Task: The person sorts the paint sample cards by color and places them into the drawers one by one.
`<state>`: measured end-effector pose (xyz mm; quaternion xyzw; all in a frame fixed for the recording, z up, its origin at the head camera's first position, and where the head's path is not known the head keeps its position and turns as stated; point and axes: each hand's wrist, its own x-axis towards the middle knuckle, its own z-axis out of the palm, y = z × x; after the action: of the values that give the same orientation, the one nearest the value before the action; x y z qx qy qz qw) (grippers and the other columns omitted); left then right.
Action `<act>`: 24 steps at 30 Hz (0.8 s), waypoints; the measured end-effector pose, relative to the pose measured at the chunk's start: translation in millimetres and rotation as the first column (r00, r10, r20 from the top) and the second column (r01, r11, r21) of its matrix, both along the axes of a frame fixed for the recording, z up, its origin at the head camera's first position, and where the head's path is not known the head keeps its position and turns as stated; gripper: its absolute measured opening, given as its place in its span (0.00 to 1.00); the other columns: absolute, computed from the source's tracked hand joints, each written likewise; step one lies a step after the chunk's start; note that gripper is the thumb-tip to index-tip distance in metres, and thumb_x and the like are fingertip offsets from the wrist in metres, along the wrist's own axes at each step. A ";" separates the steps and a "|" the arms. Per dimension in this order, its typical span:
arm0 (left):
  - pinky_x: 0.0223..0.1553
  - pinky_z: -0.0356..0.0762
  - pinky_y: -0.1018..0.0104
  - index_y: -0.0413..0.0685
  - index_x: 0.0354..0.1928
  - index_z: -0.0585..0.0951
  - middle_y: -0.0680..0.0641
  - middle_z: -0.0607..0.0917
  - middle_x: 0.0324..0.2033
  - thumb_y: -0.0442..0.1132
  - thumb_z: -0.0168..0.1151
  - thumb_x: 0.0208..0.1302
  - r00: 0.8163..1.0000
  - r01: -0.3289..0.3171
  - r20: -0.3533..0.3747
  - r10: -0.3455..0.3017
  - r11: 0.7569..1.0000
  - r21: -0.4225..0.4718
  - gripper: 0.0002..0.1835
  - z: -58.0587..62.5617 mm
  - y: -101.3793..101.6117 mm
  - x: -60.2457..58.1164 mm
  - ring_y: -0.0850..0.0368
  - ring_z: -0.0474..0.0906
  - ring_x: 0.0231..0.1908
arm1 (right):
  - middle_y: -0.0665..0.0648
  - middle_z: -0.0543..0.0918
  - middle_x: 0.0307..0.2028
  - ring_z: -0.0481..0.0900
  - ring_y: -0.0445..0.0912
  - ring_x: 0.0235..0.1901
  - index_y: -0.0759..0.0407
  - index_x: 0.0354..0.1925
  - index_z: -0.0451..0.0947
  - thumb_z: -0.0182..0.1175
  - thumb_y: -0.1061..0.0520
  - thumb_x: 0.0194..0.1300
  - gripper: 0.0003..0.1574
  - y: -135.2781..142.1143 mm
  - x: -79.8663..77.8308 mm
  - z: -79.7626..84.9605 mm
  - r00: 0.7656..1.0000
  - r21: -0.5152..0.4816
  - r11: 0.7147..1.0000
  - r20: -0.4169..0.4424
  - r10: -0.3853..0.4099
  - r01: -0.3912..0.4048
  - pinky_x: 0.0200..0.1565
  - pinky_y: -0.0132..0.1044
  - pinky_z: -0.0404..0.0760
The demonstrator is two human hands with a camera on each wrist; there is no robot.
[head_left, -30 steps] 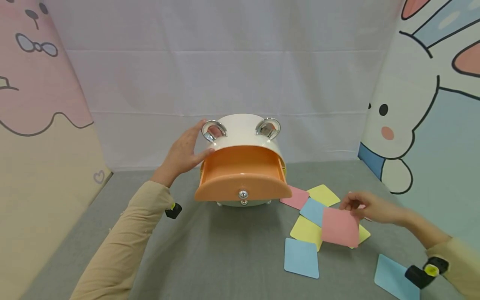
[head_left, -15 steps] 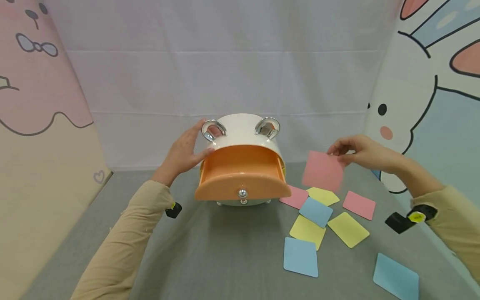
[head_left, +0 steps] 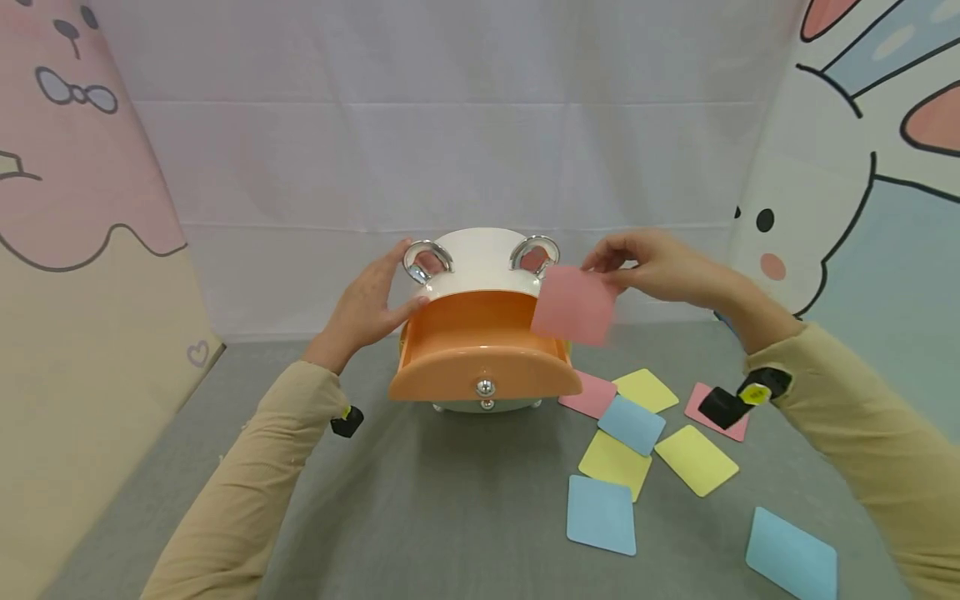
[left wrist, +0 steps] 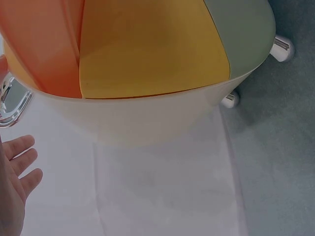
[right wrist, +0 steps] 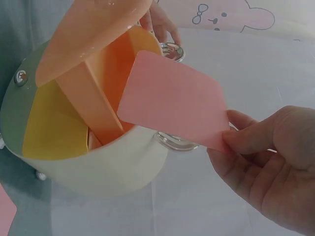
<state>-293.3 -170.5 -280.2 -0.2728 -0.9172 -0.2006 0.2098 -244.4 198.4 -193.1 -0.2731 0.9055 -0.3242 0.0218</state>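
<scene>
Grey table, white curtain behind; right hand pinches pink card; open orange drawer lies left and below its fingertips; left hand, thumb spread, touches white box.

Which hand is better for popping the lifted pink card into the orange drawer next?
Probably the right hand: it pinches the pink card close to the pulled-out orange drawer. The left hand has no card and is at the other side of the white box.
</scene>
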 end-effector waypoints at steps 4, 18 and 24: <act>0.59 0.58 0.44 0.50 0.71 0.48 0.41 0.60 0.65 0.52 0.59 0.58 1.000 0.003 -0.002 -0.003 1.000 0.009 0.44 -0.3 -0.1 0.5 0.40 0.58 0.63 | 0.56 0.79 0.38 0.76 0.48 0.38 0.61 0.45 0.77 0.54 0.67 0.61 0.13 -20.5 -4.9 -2.4 0.999 -0.021 0.999 0.018 0.050 -0.050 0.40 0.37 0.79; 0.59 0.58 0.44 0.50 0.71 0.48 0.42 0.60 0.66 0.53 0.59 0.58 1.000 -0.004 -0.003 0.004 1.000 0.006 0.44 -0.2 0.4 1.5 0.41 0.58 0.63 | 0.56 0.80 0.37 0.76 0.46 0.38 0.63 0.43 0.79 0.51 0.70 0.60 0.15 -90.2 -10.0 -13.5 0.970 -0.047 0.969 -0.006 0.244 -0.244 0.44 0.37 0.77; 0.59 0.59 0.44 0.51 0.71 0.47 0.42 0.59 0.66 0.53 0.58 0.59 1.000 -0.007 0.009 0.007 1.000 0.007 0.44 0.2 -0.6 2.0 0.41 0.58 0.63 | 0.56 0.80 0.37 0.76 0.47 0.38 0.64 0.43 0.78 0.51 0.71 0.59 0.15 -108.8 -9.8 -19.1 0.956 -0.079 0.954 0.016 0.292 -0.290 0.46 0.38 0.76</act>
<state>-291.4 -171.2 -280.0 -0.2680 -0.9183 -0.2044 0.2074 -254.2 89.6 -212.2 -0.3996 0.8421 -0.3551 0.0712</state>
